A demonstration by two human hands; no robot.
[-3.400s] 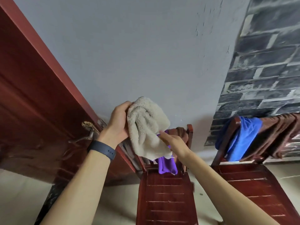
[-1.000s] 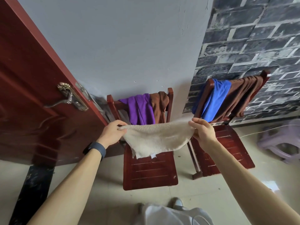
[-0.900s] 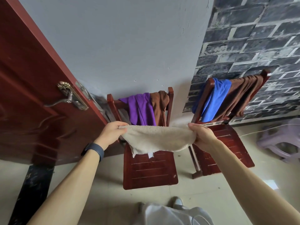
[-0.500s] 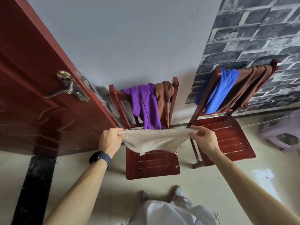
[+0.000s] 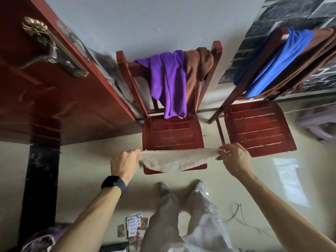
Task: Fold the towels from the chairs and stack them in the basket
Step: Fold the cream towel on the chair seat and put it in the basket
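A fluffy beige towel (image 5: 172, 160) hangs stretched flat between my two hands, over the front edge of the left chair (image 5: 172, 135). My left hand (image 5: 125, 163) pinches its left end and my right hand (image 5: 234, 158) pinches its right end. On that chair's backrest hang a purple towel (image 5: 169, 82) and a brown towel (image 5: 198, 70). The right chair (image 5: 258, 126) carries a blue towel (image 5: 278, 60) and another brown towel (image 5: 320, 55) on its backrest. No basket is clearly visible.
A red-brown door (image 5: 45, 91) with a brass handle (image 5: 47, 46) stands open at the left. A purple plastic stool (image 5: 318, 124) sits at the right edge. Playing cards (image 5: 133, 227) and a cable (image 5: 238, 215) lie on the floor by my feet.
I have unfurled the bunched beige towel and lowered it, stretched flat, from in front of the chair backs to the seat's front edge. The view has tilted down.
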